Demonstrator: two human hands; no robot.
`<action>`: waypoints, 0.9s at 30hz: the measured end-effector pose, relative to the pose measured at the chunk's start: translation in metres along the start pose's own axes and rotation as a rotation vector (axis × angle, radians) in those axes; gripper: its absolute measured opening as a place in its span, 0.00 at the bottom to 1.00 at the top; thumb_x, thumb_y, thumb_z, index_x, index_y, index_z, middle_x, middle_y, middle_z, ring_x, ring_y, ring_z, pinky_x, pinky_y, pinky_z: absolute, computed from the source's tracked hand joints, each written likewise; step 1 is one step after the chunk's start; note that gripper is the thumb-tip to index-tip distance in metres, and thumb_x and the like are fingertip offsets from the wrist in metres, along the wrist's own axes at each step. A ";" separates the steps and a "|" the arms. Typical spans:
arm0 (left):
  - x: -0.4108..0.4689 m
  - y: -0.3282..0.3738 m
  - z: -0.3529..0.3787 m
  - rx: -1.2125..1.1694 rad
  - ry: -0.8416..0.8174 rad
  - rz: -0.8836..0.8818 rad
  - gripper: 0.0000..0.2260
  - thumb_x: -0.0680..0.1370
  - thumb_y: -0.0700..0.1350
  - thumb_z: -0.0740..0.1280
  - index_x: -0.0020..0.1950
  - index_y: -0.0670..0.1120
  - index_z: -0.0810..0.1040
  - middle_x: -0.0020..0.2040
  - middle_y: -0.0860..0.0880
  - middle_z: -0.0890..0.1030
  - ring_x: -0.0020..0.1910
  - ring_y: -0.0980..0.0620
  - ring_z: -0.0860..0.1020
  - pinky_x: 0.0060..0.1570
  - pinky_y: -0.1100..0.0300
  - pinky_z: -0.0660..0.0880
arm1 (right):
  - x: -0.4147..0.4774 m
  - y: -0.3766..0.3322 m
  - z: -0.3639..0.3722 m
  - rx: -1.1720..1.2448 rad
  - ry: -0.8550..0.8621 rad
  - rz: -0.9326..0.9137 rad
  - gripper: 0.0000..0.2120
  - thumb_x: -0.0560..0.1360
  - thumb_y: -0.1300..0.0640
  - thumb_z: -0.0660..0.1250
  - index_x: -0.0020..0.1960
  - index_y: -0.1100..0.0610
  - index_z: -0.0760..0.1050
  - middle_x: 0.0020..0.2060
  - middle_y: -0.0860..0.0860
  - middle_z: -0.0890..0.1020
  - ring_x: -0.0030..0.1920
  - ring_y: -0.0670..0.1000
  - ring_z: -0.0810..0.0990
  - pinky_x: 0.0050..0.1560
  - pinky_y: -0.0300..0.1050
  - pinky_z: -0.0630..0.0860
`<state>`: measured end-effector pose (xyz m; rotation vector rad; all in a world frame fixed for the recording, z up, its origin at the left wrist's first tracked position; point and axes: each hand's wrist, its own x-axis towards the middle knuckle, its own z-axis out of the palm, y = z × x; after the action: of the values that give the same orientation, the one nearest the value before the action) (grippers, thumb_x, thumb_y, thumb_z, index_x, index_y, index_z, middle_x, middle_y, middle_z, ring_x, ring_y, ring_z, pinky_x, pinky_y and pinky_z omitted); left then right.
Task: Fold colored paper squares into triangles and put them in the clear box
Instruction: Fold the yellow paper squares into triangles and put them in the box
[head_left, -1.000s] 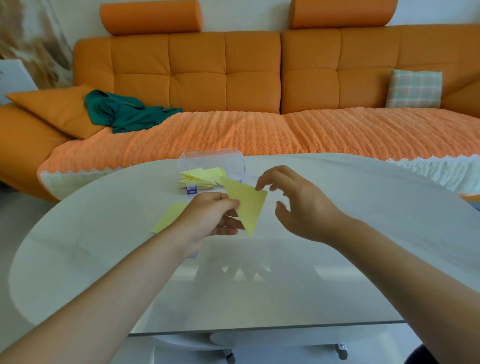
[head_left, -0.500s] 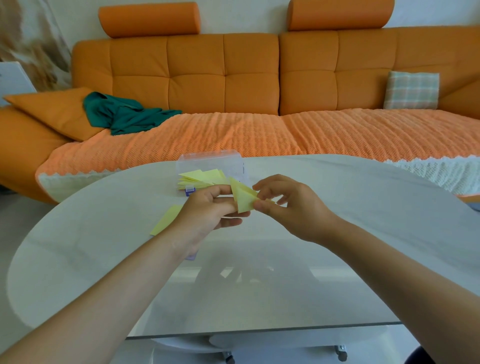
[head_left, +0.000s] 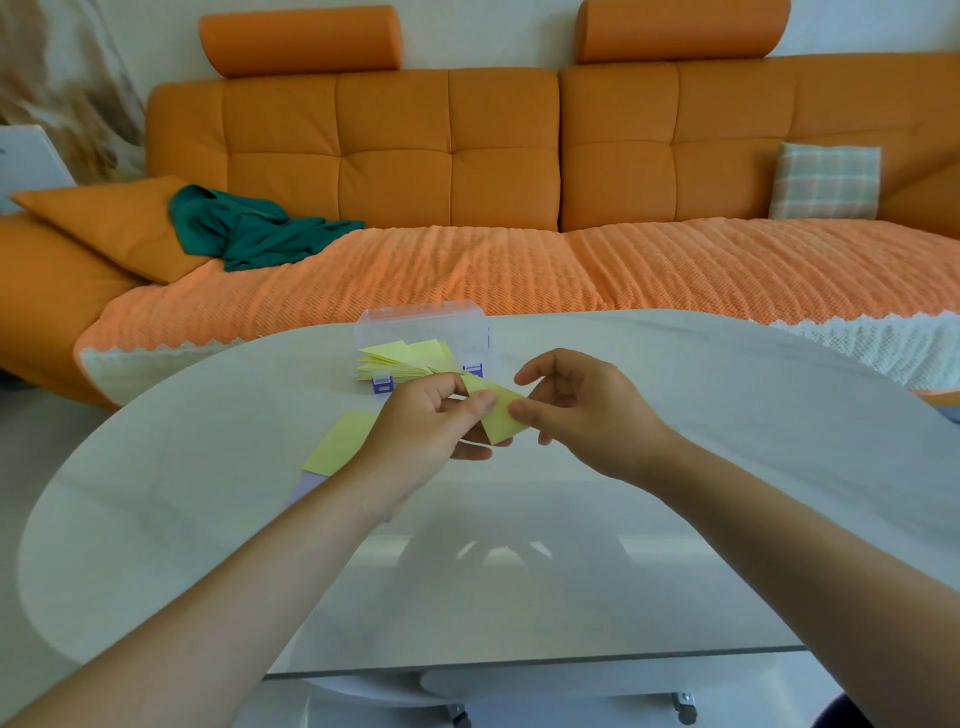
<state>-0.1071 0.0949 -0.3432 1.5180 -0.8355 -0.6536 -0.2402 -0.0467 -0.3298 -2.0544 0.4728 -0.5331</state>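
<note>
A folded yellow paper (head_left: 500, 415) is held in the air above the table between both hands. My left hand (head_left: 423, 436) pinches its left part with thumb and forefinger. My right hand (head_left: 587, 410) pinches its right edge with thumb and fingertip. Behind the hands stands the clear box (head_left: 475, 332) with purple clasps, holding several folded yellow triangles (head_left: 405, 358). A flat yellow paper square (head_left: 340, 449) lies on the table to the left, partly hidden by my left wrist, with a pale purple sheet (head_left: 306, 488) showing under it.
The glass table (head_left: 208, 519) is oval, with its front edge near me. An orange sofa (head_left: 467, 171) runs behind it, carrying a green cloth (head_left: 254, 234), an orange cushion (head_left: 104, 223) and a checked pillow (head_left: 826, 182).
One second ago only my left hand held the open triangle, my right hand apart. My right hand has since closed on the paper, which now looks folded smaller between both hands.
</note>
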 end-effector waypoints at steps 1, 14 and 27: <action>-0.001 0.000 0.000 -0.006 0.002 -0.001 0.07 0.82 0.43 0.65 0.52 0.43 0.82 0.45 0.44 0.87 0.45 0.45 0.86 0.42 0.56 0.83 | 0.000 0.000 0.000 0.003 -0.006 0.012 0.06 0.75 0.52 0.74 0.50 0.48 0.79 0.37 0.47 0.85 0.35 0.48 0.84 0.38 0.49 0.79; 0.000 0.013 -0.012 0.107 0.000 0.145 0.09 0.76 0.35 0.71 0.55 0.44 0.83 0.39 0.45 0.86 0.38 0.48 0.85 0.39 0.57 0.82 | 0.002 -0.003 -0.019 0.089 -0.174 0.156 0.03 0.75 0.55 0.74 0.44 0.53 0.86 0.38 0.52 0.86 0.36 0.45 0.82 0.46 0.43 0.81; -0.003 0.009 -0.017 0.173 -0.149 0.020 0.11 0.71 0.33 0.76 0.41 0.50 0.88 0.36 0.41 0.85 0.35 0.48 0.84 0.41 0.57 0.82 | 0.005 0.005 -0.030 -0.022 -0.391 0.237 0.04 0.76 0.55 0.73 0.45 0.52 0.86 0.40 0.49 0.86 0.37 0.45 0.81 0.46 0.40 0.80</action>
<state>-0.0961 0.1076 -0.3323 1.6282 -1.0409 -0.7007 -0.2523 -0.0722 -0.3188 -2.0235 0.4778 0.0174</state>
